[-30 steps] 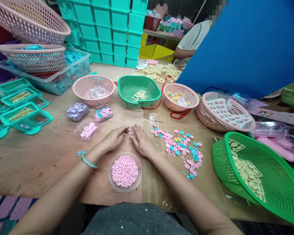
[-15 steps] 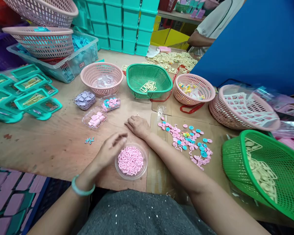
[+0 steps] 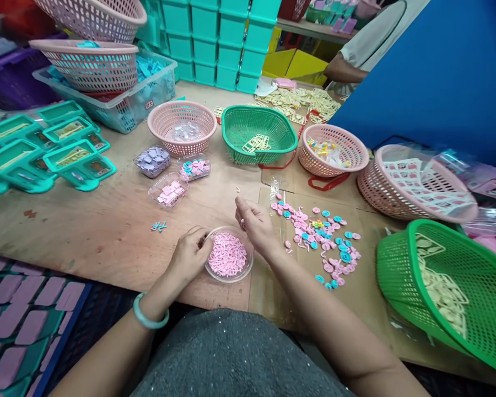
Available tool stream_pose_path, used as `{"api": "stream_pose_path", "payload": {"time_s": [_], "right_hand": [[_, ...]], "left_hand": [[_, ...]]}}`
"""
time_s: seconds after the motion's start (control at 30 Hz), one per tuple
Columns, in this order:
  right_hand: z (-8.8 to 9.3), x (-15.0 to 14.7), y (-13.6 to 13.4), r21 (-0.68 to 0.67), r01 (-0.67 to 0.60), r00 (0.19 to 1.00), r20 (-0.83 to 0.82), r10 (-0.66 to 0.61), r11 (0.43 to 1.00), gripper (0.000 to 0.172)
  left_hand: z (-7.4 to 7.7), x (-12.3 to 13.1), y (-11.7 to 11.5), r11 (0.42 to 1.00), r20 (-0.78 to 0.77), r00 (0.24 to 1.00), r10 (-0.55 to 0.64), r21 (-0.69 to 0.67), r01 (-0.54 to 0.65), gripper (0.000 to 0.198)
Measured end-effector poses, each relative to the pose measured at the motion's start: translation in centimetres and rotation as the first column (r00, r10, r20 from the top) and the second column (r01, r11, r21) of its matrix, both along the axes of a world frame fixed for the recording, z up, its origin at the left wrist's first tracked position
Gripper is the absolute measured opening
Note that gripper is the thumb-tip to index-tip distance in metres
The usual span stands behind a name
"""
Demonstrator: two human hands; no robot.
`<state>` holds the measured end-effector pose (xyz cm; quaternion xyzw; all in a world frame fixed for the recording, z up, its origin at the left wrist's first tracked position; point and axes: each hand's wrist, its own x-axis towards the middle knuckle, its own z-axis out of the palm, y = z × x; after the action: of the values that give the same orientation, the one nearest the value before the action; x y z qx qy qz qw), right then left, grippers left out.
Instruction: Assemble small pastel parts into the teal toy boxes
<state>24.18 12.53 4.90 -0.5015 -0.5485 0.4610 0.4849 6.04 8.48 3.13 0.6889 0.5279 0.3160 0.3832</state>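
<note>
A clear round tub (image 3: 250, 263) full of small pink plastic pieces (image 3: 227, 253) stands on the table in front of my body. My left hand (image 3: 189, 251) grips its left rim, thumb at the edge and fingers curled. Over the tub's right rim, my right hand (image 3: 256, 225) is closed, palm turned inward, with a bit of pink showing between its curled fingers. Just beyond the fingertips lies one tiny pale hook-shaped piece (image 3: 238, 189). To the right of that hand, pink and blue button-like discs (image 3: 320, 234) are scattered over cardboard.
Clear boxes of pink tiles (image 3: 171, 193), purple pieces (image 3: 152, 161) and mixed discs (image 3: 194, 167) stand at left. Behind are a pink basket (image 3: 157, 129) and a green basket (image 3: 231, 140). A large green basket (image 3: 397, 264) borders the right. Teal trays (image 3: 82, 179) lie far left.
My right hand has drawn back from the bare table toward the tub and turned inward. My left hand has come down onto the tub's rim. A few blue discs now show near the cardboard's front.
</note>
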Motion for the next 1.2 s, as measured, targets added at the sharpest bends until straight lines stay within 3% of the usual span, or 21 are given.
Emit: {"api": "stream_pose_path", "payload": {"time_s": [0.07,0.23,0.33,0.4,0.47,0.53,0.57,0.7,0.8,0.97,1.07,1.2], "right_hand": [[0.7,-0.7,-1.3,0.005,-0.06,0.998,0.02,0.06,0.998,0.06],[1.9,-1.1,-2.8,-0.031,-0.287,0.923,0.258,0.285,0.958,0.059],[2.0,0.7,-2.5,-0.071,-0.234,0.954,0.174,0.243,0.97,0.054],[1.4,2.8,-2.0,-0.093,-0.13,0.984,0.107,0.139,0.987,0.046],[0.3,5.0,-1.5,-0.065,0.029,0.982,0.189,-0.016,0.997,0.033],[-1.0,6.7,-1.3,0.011,0.116,0.906,0.408,-0.11,0.993,0.018],[-1.6,7.1,-1.2,0.038,0.101,0.847,0.52,-0.106,0.994,0.014],[-2.7,6.4,-0.3,-0.014,-0.012,0.633,0.774,0.019,1.0,0.04],[-2.6,5.0,1.8,-0.099,0.037,0.565,0.823,0.061,0.994,0.038],[-2.6,4.3,4.8,-0.173,0.032,0.595,0.795,0.121,0.984,0.011],[-2.8,3.8,5.1,-0.153,0.018,0.611,0.784,0.11,0.988,0.01],[-2.9,3.2,5.2,-0.146,0.02,0.61,0.786,0.104,0.989,0.008]], "left_hand": [[-0.3,0.3,0.0,1.0,0.011,1.0,-0.002,0.009,0.002,0.024],[-0.6,0.4,-0.3,1.0,0.078,0.997,-0.006,-0.007,0.007,0.021],[-0.6,-0.4,0.1,1.0,0.095,0.996,0.0,-0.025,0.003,0.025],[-0.7,-1.0,1.0,0.999,0.082,0.996,0.037,-0.008,-0.036,0.025],[-1.0,-1.3,2.6,0.998,0.04,0.998,0.049,0.035,-0.05,0.023],[-1.3,-0.9,4.9,0.996,-0.028,0.999,-0.025,0.089,0.028,0.026],[-1.4,-0.3,6.3,0.988,-0.067,0.994,-0.086,0.122,0.094,0.029],[-1.3,3.8,12.0,0.902,-0.222,0.921,-0.321,0.225,0.369,0.05],[-1.2,6.6,14.4,0.857,-0.296,0.853,-0.43,0.165,0.489,0.05],[-2.1,7.3,13.4,0.872,-0.304,0.855,-0.419,0.128,0.473,0.02],[-2.6,7.0,12.4,0.905,-0.285,0.884,-0.371,0.102,0.413,0.018],[-2.5,7.2,12.7,0.932,-0.251,0.908,-0.335,0.052,0.358,0.018]]}}
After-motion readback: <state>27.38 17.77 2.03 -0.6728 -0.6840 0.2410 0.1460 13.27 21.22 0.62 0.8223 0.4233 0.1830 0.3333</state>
